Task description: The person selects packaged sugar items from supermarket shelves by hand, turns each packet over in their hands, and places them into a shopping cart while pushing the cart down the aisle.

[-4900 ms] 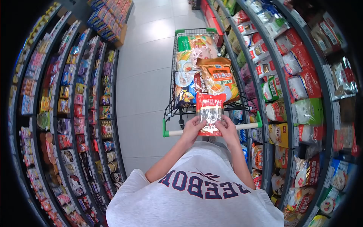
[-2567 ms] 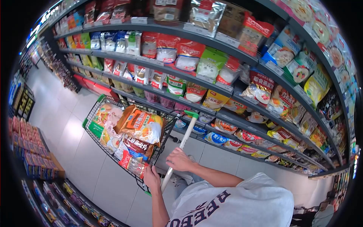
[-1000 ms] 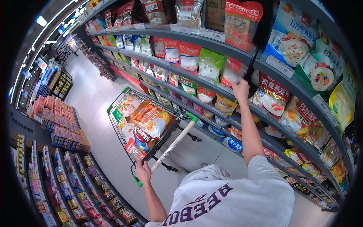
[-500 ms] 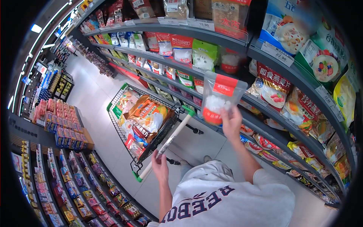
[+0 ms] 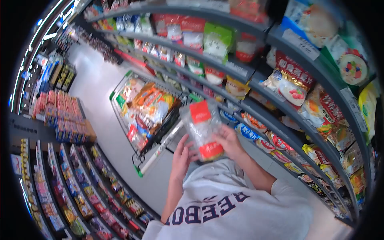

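Observation:
In front of my body is a clear bag of rock sugar (image 5: 203, 132) with a red label at its top and another at its bottom. My right hand (image 5: 230, 143) grips it by the right edge. My left hand (image 5: 183, 155) is at the bag's left side, fingers spread and partly curved; whether they touch the plastic is unclear. Just beyond the hands, the cart handle (image 5: 158, 155) slants across, partly covered by the bag. The shopping cart (image 5: 120, 116) holds several packaged goods, among them an orange package (image 5: 154, 97).
Shelves of bagged foods (image 5: 290, 82) rise close on the right, price tags along their edges. Racks of small packets (image 5: 84, 192) line the lower left. Stacked pink boxes (image 5: 60, 106) stand farther along. Pale floor (image 5: 90, 76) runs along the aisle past the cart.
My right hand has brought the bag down and left, away from the shelf and towards my body. My left hand has let go of the cart handle and moved right to the bag.

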A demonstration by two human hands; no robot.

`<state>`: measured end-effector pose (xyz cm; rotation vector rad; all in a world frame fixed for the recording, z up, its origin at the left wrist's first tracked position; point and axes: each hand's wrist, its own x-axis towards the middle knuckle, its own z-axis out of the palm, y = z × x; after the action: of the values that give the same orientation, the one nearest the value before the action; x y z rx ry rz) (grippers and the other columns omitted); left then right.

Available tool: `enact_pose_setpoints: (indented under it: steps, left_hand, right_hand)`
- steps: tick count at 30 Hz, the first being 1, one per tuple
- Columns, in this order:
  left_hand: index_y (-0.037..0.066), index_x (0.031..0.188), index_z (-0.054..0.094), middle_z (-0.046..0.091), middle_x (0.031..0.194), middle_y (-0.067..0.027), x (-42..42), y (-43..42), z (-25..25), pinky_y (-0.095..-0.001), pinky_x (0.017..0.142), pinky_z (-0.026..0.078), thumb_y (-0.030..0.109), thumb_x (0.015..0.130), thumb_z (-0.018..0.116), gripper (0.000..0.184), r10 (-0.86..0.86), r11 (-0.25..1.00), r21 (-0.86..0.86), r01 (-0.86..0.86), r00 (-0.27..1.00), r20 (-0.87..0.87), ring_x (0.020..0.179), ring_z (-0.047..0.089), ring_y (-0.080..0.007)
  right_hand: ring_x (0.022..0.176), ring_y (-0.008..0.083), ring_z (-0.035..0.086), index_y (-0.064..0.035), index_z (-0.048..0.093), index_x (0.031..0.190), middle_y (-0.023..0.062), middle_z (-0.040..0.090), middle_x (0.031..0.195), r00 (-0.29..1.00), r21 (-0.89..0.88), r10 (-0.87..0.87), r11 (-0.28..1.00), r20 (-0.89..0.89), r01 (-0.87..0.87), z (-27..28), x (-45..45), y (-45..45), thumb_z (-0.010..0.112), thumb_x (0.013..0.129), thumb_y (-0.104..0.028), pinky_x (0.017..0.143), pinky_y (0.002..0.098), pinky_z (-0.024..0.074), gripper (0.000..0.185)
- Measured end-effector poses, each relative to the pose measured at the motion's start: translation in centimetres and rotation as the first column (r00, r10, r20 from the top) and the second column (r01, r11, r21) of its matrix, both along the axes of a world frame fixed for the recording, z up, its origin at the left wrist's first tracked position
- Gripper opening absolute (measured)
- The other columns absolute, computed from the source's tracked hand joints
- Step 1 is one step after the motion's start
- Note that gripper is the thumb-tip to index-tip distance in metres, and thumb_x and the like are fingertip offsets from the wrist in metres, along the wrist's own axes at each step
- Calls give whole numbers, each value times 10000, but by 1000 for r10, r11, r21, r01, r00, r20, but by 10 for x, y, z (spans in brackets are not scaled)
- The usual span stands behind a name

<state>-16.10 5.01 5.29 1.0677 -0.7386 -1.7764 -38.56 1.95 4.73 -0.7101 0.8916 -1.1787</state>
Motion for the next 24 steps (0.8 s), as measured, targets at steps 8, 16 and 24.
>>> enact_pose_setpoints:
  steps: [8,16,24]
  left_hand:
    - [-4,1508,377,681,1197,-121,-2,-11,54,-313,869,576,120,926,727,690,-25,999,-17,32,944,328,1026,688,-172]
    - [-41,1286,612,738,1060,-81,14,-7,50,-230,787,557,48,893,770,433,136,986,-133,-100,943,302,906,693,-92]
    - [-28,1283,609,738,1082,-88,24,-13,57,-267,822,579,47,870,789,456,165,982,-137,-133,951,260,902,705,-116]
  right_hand:
    - [1050,148,654,2,561,1237,89,672,1170,1000,-116,-27,993,15,28,26,40,-10,681,955,-42,916,301,531,309]
    - [1205,217,614,6,419,1395,145,607,1331,978,-158,178,974,105,-160,37,55,-16,778,873,-44,1018,348,503,636]
    - [1184,227,628,15,372,1446,176,600,1325,954,-84,295,953,51,-290,49,59,-20,841,790,-5,998,366,532,806]
